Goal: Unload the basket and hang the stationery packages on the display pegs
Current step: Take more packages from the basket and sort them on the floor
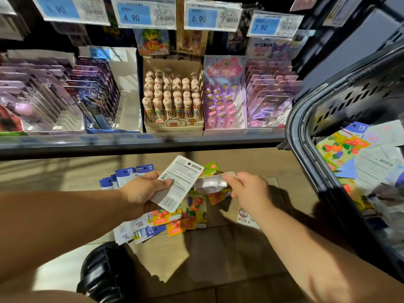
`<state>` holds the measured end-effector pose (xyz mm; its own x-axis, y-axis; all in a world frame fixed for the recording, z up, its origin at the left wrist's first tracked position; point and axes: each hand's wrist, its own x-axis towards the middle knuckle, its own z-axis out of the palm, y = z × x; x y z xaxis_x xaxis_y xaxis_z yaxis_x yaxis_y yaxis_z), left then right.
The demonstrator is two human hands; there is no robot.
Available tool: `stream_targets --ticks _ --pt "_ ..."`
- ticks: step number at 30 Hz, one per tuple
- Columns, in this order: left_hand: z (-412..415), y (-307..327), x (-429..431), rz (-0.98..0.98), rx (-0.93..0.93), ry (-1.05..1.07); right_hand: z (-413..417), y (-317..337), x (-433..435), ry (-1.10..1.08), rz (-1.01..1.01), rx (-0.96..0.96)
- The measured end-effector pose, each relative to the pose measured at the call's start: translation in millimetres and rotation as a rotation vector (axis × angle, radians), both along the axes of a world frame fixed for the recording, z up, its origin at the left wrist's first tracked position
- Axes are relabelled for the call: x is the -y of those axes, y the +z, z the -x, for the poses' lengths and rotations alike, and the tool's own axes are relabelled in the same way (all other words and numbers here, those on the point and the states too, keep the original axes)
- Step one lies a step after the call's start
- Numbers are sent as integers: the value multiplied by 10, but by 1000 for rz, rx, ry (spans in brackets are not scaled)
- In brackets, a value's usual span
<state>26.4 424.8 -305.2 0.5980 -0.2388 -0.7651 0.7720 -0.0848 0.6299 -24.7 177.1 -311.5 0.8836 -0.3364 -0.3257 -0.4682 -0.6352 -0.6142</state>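
Stationery package [177,182], a white barcode-backed card, sat clamped in the left hand [140,189] above the floor pile [188,215]; the right hand [249,186] pinched a clear blister pack [209,184] beside it. Stacking both, hang-holes aligned, should ease pegging.

The card [175,184] is white with black print and a barcode. The clear pack [209,182] shows white inside. Fruit packs [194,209] are yellow and green with red, orange and purple fruit. Ruler packs [144,170] are blue and white. The basket [349,97] is black, patterned with holes. Price tags [133,15] are blue on white. The pen box [175,125] is cream and the shoe [105,272] glossy black.
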Motion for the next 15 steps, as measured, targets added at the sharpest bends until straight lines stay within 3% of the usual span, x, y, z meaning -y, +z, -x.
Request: stream_targets --ticks 3,7,10,13,15 --pt "-29 -14 35 -40 -1 -21 32 -112 103 -126 -52 -92" --pt "-112 25 161 -43 -15 -63 186 -296 277 -532 -437 -133" --pt "-156 36 296 -36 -10 -96 375 -433 405 -705 -577 -112" --pt "-148 29 387 -21 -33 -108 582 -537 509 -739 -635 -109" --pt "-111 32 457 -32 -41 -134 667 -599 593 -662 -556 -152"
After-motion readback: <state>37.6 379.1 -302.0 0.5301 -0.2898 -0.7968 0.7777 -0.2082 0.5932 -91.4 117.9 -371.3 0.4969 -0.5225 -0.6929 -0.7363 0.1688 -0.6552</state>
